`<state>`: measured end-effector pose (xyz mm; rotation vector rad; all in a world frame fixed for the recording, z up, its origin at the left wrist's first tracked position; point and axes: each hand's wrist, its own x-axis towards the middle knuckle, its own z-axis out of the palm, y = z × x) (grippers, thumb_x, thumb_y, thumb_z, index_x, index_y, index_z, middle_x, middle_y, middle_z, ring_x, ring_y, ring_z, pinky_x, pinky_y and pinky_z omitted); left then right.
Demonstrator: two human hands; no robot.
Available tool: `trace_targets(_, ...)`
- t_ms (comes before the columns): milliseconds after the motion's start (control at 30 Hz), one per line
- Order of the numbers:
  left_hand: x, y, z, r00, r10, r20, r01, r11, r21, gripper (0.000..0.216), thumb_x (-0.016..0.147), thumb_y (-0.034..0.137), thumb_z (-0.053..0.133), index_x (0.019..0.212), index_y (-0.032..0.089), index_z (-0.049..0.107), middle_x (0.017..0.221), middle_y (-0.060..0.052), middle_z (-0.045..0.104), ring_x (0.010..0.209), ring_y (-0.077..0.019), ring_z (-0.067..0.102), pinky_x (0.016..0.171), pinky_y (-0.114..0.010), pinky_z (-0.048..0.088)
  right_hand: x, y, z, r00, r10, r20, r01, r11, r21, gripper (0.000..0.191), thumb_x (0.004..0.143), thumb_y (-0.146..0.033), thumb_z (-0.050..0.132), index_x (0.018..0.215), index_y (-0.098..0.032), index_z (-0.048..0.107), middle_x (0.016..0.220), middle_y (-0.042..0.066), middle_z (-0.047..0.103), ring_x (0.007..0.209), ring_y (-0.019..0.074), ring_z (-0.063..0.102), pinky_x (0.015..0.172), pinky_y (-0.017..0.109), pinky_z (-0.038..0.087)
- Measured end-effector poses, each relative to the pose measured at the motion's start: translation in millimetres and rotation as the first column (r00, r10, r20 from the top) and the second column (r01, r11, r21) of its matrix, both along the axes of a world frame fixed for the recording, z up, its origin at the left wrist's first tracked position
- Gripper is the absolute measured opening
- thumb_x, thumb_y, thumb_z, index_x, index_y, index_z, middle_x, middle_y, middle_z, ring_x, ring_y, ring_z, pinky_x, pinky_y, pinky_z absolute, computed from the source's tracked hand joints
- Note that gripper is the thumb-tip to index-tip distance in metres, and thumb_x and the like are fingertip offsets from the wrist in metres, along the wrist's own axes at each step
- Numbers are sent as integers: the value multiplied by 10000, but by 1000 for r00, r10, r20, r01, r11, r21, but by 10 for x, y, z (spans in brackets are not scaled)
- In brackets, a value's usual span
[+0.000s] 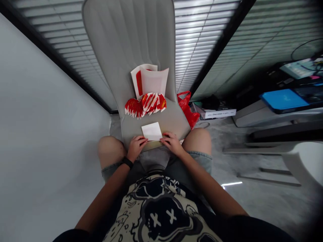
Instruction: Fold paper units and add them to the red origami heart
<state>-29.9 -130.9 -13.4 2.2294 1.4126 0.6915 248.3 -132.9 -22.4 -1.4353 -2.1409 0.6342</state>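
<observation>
A white sheet of paper [151, 131], with its near edge folded or turned up, lies at the front of the grey chair seat [174, 116]. My left hand [136, 147] pinches the near left corner of the sheet, and a dark band circles that wrist. At the near right corner my right hand [173, 142] grips the same edge between thumb and fingers. Farther back on the seat sits a fanned row of red-and-white folded papers [146, 105]. Behind the row, larger white sheets with red print [154, 82] lean against the backrest.
A red plastic bag [189, 109] hangs or stands at the chair's right side. Beyond it are a white box [218, 113] on the floor and a blue flat item [284, 99] on a desk. A pale wall [45, 127] runs along the left; a white chair [309, 161] stands right.
</observation>
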Motion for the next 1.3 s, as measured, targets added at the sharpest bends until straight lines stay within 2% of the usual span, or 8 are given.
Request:
trace_targets(133,35,29,-36,996,62,62,-63,998,16,233,978,359,586,955,224,775,1028,-60,703,974,-206,632,905,-362,516,-92,118,-13,994,-113,6,113,993,-34,253,977,-396,596,990,-229,785,1159,91,681,1121,248,582,980,389,415)
trace_targets(233,127,21,-41,976,207,76,-210,977,42,230,961,370,602,901,207,754,1006,-67,679,955,-212,624,899,-363,517,-220,208,-12,970,-233,75,237,970,-55,299,972,-435,595,893,-208,772,1079,95,688,1036,255,583,892,374,396)
trace_targets(367,270,8,-50,915,397,69,-402,912,82,188,927,347,631,831,198,694,985,-74,643,955,-226,613,911,-375,508,-377,285,-17,915,-376,149,385,922,-37,359,962,-487,587,828,-195,748,990,109,672,971,266,559,809,361,352)
trace_targets(600,382,-10,-72,865,502,8,-498,856,137,139,927,327,616,888,198,647,1010,-92,615,979,-253,600,903,-378,502,-484,343,0,872,-460,167,471,881,-31,387,964,-520,558,829,-196,722,922,107,663,882,253,531,771,354,318)
trace_targets(700,392,-30,-41,871,490,-23,-483,865,138,247,958,321,568,1139,176,654,1145,-126,617,1080,-276,589,959,-392,482,-491,356,7,856,-478,197,491,871,-24,360,949,-515,592,825,-199,714,919,97,668,861,246,532,748,344,303)
trace_targets(833,398,-44,6,922,361,-138,-348,931,106,410,1010,270,454,1404,249,566,1409,-103,573,1170,-296,556,1017,-439,431,-463,375,-20,862,-469,194,480,877,-15,405,951,-554,566,831,-195,709,900,93,665,841,236,538,726,330,306)
trace_targets(1100,378,-23,-8,946,268,-180,-259,963,75,437,1055,295,346,1456,258,516,1517,-54,533,1410,-292,412,1001,-479,421,-395,434,-91,866,-456,204,479,874,-80,400,917,-581,596,949,-188,664,914,83,671,816,226,560,724,317,333)
trace_targets(1300,359,-51,60,933,253,-256,-248,967,54,467,1058,324,321,1490,256,487,1561,-50,481,1463,-263,361,1005,-461,437,-352,440,-87,894,-410,179,429,899,-87,448,915,-623,544,947,-186,639,921,81,659,799,213,561,733,315,357)
